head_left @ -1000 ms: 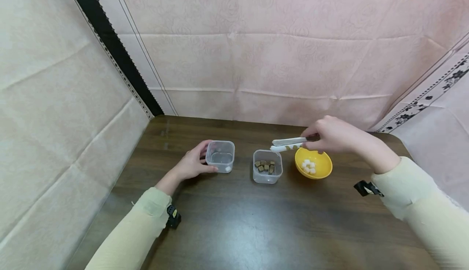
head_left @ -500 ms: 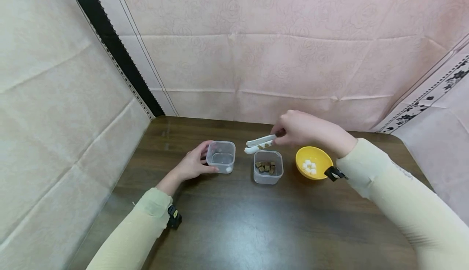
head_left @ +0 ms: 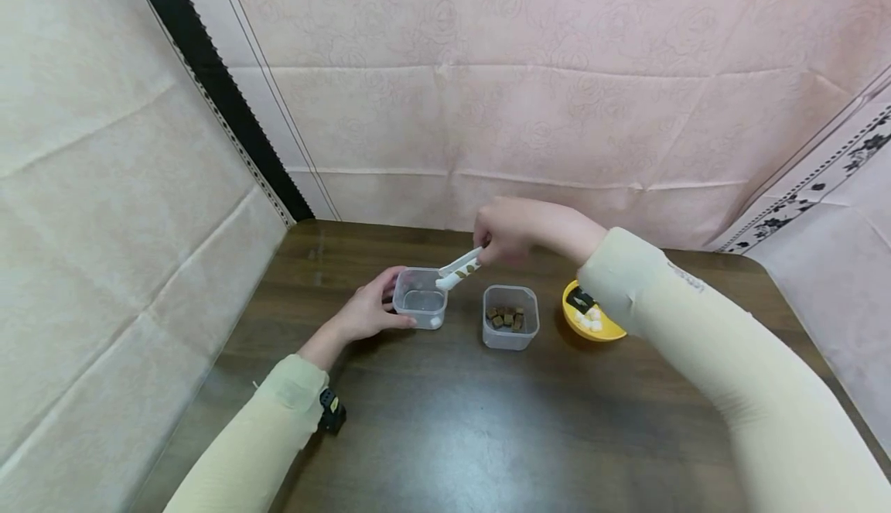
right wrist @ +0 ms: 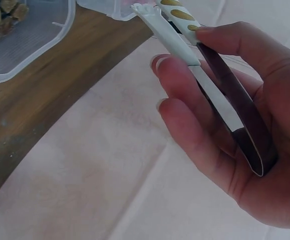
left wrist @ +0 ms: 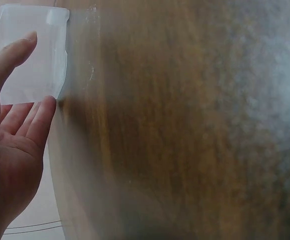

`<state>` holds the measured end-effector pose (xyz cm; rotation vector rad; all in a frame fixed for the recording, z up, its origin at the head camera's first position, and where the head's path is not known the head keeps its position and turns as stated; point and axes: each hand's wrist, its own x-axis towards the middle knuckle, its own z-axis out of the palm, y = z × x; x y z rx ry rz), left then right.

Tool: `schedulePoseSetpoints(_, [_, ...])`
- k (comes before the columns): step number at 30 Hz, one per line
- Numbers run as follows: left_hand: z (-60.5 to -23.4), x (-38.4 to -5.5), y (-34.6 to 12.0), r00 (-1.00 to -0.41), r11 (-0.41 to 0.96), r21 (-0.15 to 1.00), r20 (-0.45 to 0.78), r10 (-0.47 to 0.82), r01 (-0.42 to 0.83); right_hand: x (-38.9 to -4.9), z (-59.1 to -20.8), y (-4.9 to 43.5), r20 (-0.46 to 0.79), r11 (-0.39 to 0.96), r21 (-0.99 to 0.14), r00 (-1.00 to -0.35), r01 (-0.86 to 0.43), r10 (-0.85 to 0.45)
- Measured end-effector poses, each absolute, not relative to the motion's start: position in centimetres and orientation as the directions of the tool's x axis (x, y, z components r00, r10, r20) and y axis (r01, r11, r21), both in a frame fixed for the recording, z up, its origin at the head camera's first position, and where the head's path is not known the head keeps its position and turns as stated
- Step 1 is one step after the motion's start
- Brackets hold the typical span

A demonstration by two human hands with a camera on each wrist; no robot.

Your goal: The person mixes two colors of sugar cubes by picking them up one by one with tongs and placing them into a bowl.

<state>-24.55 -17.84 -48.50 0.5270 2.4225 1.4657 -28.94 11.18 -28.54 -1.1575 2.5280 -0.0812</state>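
Note:
My left hand (head_left: 369,308) holds a clear square plastic container (head_left: 420,321) from its left side, thumb along the near wall and fingers behind. One white cube (head_left: 435,321) shows in that container's near right corner. My right hand (head_left: 506,228) grips small tongs (head_left: 461,267) with white, leaf-patterned tips and a dark bend; in the right wrist view the bend of the tongs (right wrist: 254,150) lies against the palm. The tips reach over the container's right rim. Whether they pinch anything I cannot tell.
A second clear container (head_left: 510,340) with several brown cubes (head_left: 504,318) stands to the right. Beyond it is a yellow bowl (head_left: 592,333) with white cubes (head_left: 590,318), partly hidden by my right sleeve. Pale cloth (head_left: 445,126) hangs behind the wooden table (head_left: 459,420).
My right hand has carried the tongs leftward from beside the yellow bowl, past the container of brown cubes, to the left container. My left hand stays where it was.

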Motion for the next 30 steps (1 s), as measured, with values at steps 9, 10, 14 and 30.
schedulePoseSetpoints(9, [-48.4, -24.8, -17.9, -0.897, 0.409, 0.898, -0.039, 0.44, 0.162, -30.3, -29.0, 7.4, -0.431, 0.677, -0.118, -0.576, -0.727, -0.694])
schedulePoseSetpoints(10, [-48.3, -24.8, -17.9, -0.897, 0.408, 0.899, -0.04, 0.441, 0.16, -30.3, -29.1, 7.0, -0.447, 0.687, -0.108, -0.582, -0.719, -0.679])
schedulePoseSetpoints(14, [-48.2, -24.8, -18.0, -0.895, 0.409, 0.9, -0.05, 0.442, 0.151, -30.4, -29.5, 5.6, -0.505, 0.722, -0.066, -0.601, -0.688, -0.619])
schedulePoseSetpoints(30, [-48.0, -24.6, -17.7, -0.901, 0.411, 0.9, -0.052, 0.431, 0.145, -30.4, -30.9, 1.5, -0.627, 0.744, 0.121, -0.632, -0.657, -0.455])
